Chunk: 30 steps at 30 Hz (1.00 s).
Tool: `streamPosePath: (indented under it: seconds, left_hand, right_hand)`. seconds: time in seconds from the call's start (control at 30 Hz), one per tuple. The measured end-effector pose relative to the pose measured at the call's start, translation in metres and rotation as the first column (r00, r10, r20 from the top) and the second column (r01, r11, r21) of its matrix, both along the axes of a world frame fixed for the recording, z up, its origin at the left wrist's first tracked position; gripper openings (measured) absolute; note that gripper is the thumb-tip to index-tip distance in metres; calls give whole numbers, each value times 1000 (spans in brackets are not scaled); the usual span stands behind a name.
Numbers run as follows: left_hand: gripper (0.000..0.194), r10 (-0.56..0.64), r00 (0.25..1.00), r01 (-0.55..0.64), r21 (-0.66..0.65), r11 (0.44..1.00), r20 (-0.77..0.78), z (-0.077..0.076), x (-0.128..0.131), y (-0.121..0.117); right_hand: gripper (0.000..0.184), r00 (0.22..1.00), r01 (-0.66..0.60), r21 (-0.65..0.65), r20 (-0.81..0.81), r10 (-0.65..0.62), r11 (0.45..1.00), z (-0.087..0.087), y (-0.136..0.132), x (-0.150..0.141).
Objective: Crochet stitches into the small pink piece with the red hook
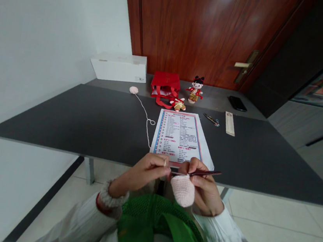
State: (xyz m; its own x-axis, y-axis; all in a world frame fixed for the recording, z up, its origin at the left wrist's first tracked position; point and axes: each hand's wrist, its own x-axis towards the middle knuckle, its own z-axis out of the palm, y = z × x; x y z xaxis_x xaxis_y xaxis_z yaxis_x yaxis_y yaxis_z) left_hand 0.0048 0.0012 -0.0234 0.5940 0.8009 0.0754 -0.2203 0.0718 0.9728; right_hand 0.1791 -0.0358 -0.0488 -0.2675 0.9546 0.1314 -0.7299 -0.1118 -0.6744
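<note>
My left hand (146,171) pinches a thin strand of pale pink yarn (148,129) between its fingertips, close to the tip of a dark crochet hook (205,173). My right hand (203,187) grips that hook. A pale pink crocheted cup-shaped piece (182,190) hangs below the hook, between both hands. The yarn runs across the table from a small pink yarn ball (134,90). Just beyond my hands lies a printed spiral-bordered sheet (180,137), its near edge hidden behind my fingers.
The dark grey table (76,118) holds a red gift bag (165,85), a crocheted doll (195,90), a small crocheted figure (178,105), small scissors (211,119), a pale flat strip (230,123) and a phone (237,103). A white box (118,67) stands at the back.
</note>
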Motion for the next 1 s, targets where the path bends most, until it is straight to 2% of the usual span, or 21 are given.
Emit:
streamPosePath:
  seconds: [0.03, 0.07, 0.13, 0.17, 0.2, 0.23, 0.33, 0.4, 0.53, 0.63, 0.7, 0.83, 0.9, 1.0]
  left_hand:
    - [20, 35, 986, 2, 225, 974, -160, 3, -2, 0]
    - [14, 111, 954, 15, 413, 911, -280, 6, -3, 0]
    - [23, 227, 904, 47, 612, 789, -362, 11, -3, -4]
    - [27, 259, 895, 40, 641, 766, -364, 13, -3, -6]
    - [30, 271, 894, 19, 634, 773, -358, 14, -2, -9]
    - [31, 268, 897, -8, 594, 804, -351, 15, -1, -13]
    - [37, 176, 934, -62, 342, 938, -312, 12, 3, -21]
    - [41, 144, 952, -87, 212, 973, -269, 11, 6, -23]
    - [43, 198, 953, -161, 168, 972, -231, 10, 11, -22]
    - [43, 192, 945, -151, 171, 974, -264, 10, 11, -19]
    - [39, 204, 924, -130, 235, 963, -323, 9, 9, -18]
    - [31, 291, 853, -83, 438, 895, -433, 5, 5, -18]
    - [37, 271, 861, -88, 397, 914, -431, 4, 5, -18]
    - [46, 192, 919, -127, 202, 971, -345, 2, 6, -19]
  right_hand:
    - [19, 1000, 19, 4, 17, -19, 1000, 0, 0, 0]
    - [19, 999, 40, 7, 33, -41, 999, 0, 1, 0]
    - [18, 995, 84, 16, 58, -85, 996, 0, 1, 0]
    - [18, 992, 103, 19, 70, -104, 994, 0, 2, 1]
    - [18, 989, 122, 25, 82, -123, 992, 0, 2, 1]
    - [18, 986, 137, 31, 97, -139, 990, -1, 3, 1]
    - [17, 977, 164, 50, 128, -169, 985, -1, 4, 1]
    - [17, 972, 173, 66, 147, -181, 983, -2, 5, 0]
    - [16, 961, 184, 96, 191, -199, 978, -2, 6, 1]
    - [15, 961, 186, 108, 189, -204, 976, -3, 6, 3]
    - [15, 962, 175, 121, 190, -196, 977, -4, 6, 5]
    - [14, 964, 154, 149, 192, -181, 977, -4, 6, 4]
    - [14, 968, 146, 148, 185, -172, 978, -5, 6, 3]
    - [15, 964, 150, 151, 196, -178, 977, -7, 7, 2]
